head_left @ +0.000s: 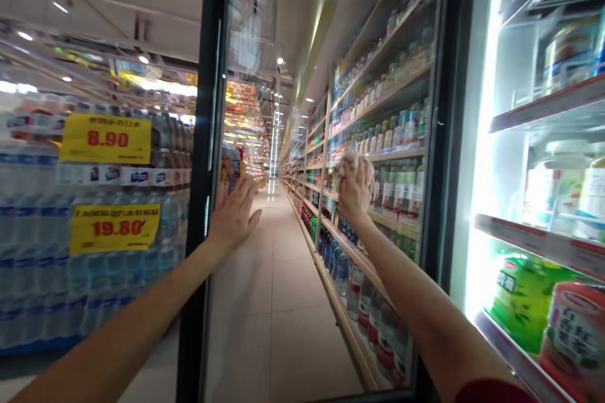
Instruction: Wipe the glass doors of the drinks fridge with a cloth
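The person is standing at an open glass cooler door (283,214) that is filling the middle of the frame, its dark frame running top to bottom at centre left and centre right; the right hand (355,187) is pressing a crumpled white cloth (348,161) against the pane right of centre, the fingers curled over the cloth and holding it bunched, so this grip is closing on the cloth; the left hand (235,214) is lying flat on the same pane left of centre, fingers spread and holding nothing, bracing the door near its left edge; the cloth is sitting above the right palm, well apart from the left hand, so the right hand is the one on it; the lit cooler shelves (543,242) with green and red cartons are glowing at the far right; stacked water bottles (47,264) under yellow price signs (105,138) are showing at the left.
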A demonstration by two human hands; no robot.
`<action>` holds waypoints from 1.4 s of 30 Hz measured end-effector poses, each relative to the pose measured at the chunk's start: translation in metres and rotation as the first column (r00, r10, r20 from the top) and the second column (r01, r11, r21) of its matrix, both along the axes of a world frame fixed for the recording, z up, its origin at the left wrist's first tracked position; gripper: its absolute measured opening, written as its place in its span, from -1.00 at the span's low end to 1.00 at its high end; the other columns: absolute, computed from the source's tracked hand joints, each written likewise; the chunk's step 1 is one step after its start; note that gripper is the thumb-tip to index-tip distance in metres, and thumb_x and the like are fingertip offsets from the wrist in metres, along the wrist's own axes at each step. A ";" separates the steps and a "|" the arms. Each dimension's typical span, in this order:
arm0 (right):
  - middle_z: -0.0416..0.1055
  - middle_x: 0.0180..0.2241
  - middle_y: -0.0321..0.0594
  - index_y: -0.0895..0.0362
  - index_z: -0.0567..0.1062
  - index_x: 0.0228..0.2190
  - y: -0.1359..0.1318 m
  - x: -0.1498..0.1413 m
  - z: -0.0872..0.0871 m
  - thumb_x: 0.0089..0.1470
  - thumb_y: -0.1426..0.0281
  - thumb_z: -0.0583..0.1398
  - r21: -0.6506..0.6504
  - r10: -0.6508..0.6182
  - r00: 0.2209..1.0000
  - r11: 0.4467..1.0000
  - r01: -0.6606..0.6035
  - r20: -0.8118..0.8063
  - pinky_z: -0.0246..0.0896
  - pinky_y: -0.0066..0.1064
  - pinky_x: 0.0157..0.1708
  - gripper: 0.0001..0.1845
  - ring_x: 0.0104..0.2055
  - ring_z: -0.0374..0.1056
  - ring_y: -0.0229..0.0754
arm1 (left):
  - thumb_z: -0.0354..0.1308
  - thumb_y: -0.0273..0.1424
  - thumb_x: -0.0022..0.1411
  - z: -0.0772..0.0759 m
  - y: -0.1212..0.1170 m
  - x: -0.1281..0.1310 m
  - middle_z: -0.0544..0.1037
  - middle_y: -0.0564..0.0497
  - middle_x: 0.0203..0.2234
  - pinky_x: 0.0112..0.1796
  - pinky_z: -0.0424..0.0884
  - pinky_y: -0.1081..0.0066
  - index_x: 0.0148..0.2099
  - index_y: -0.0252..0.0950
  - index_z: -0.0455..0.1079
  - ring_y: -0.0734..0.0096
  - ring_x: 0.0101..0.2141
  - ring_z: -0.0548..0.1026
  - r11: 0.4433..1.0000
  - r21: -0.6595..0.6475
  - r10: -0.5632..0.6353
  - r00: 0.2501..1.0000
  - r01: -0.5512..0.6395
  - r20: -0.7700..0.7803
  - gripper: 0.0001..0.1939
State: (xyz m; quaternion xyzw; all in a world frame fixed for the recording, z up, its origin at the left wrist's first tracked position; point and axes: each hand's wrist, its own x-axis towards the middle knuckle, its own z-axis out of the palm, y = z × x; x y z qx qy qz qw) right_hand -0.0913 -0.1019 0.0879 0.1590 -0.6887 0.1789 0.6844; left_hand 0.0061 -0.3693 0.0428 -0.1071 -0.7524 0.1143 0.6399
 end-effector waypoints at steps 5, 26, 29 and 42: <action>0.11 0.18 -0.19 -0.06 0.31 0.03 0.044 -0.014 -0.016 0.05 0.41 0.05 0.448 0.077 0.997 0.892 -0.055 -0.031 -0.08 -0.02 0.16 -0.54 0.27 -0.12 -0.06 | -0.10 -0.32 0.23 0.011 0.023 -0.023 0.09 -0.15 0.21 0.19 -0.21 0.09 0.29 -0.30 -0.15 0.21 0.22 -0.01 0.999 0.002 -0.032 0.999 0.032 0.005 -0.39; -0.08 0.24 -0.15 0.04 0.17 0.12 0.071 -0.028 0.036 0.12 0.33 -0.03 0.105 -0.024 0.999 0.994 0.021 0.026 -0.20 0.08 0.16 -0.49 0.29 -0.27 -0.01 | -0.13 -0.26 0.24 0.041 0.070 -0.048 0.01 -0.18 0.23 0.19 -0.32 0.07 0.26 -0.37 -0.08 0.20 0.23 -0.07 0.993 -0.003 -0.118 0.989 0.119 0.087 -0.40; -0.04 0.23 -0.45 -0.15 0.23 0.06 0.057 -0.020 0.025 0.05 0.29 0.08 0.513 -0.004 0.998 0.858 -0.032 0.069 -0.24 -0.14 0.23 -0.51 0.29 -0.25 -0.17 | -0.12 -0.25 0.23 0.042 0.069 -0.048 -0.02 -0.15 0.24 0.19 -0.38 0.06 0.27 -0.32 -0.11 0.19 0.24 -0.08 0.987 0.022 -0.160 0.979 0.159 0.129 -0.39; -0.06 0.24 -0.40 -0.10 0.21 0.07 0.043 -0.010 -0.003 0.09 0.34 0.03 0.717 0.050 0.994 0.689 -0.104 0.096 -0.32 -0.05 0.24 -0.52 0.30 -0.26 -0.13 | -0.11 -0.23 0.23 0.040 0.068 -0.048 -0.01 -0.16 0.24 0.18 -0.37 0.06 0.26 -0.34 -0.09 0.22 0.24 -0.09 0.991 -0.002 -0.134 0.981 0.135 0.138 -0.40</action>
